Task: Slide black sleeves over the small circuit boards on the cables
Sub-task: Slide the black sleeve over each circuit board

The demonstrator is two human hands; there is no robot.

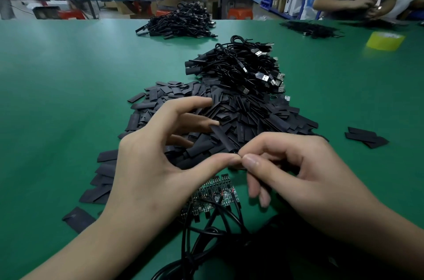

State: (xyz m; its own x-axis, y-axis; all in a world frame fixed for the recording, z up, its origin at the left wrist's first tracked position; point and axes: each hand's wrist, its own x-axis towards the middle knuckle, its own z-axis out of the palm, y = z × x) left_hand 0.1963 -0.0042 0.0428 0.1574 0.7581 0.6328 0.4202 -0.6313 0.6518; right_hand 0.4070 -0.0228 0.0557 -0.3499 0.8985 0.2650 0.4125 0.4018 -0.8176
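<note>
1. Cables (184, 243): black leads at the near edge of the green surface (68, 73), tangled, running up to the boards.
2. Circuit boards (213, 195): a small fanned cluster, bare, no sleeve on any that shows. They lie at 6 o'clock from the grip, just below both thumbs.
3. Right hand (309, 176): narrow grip, thumb and curled forefinger pinching the near end of the held sleeve (223, 140). It is likely the nearer hand to the boards.
4. Left hand (160, 160): thumb tip meets the right thumb at that same end, and the fingers spread loosely over the pile. Whether it grips the sleeve cannot be told.
5. Held sleeve: its long axis runs from 11 to 5 o'clock, near end at the thumbs. Judged: that end must swing down toward 6 o'clock, and one board must be singled out from the cluster, whose crossed leads stand in the way.
6. Sleeve pile (241, 112): loose flat black sleeves at 12 o'clock, touching the left fingers.
7. Stray sleeves (364, 137): a few at 3 o'clock, well apart.
8. USB cable bundle (247, 68): just beyond the pile.
9. Far cable heap (181, 20): 12 o'clock.
10. Yellow tape roll (385, 41): 2 o'clock.
</note>
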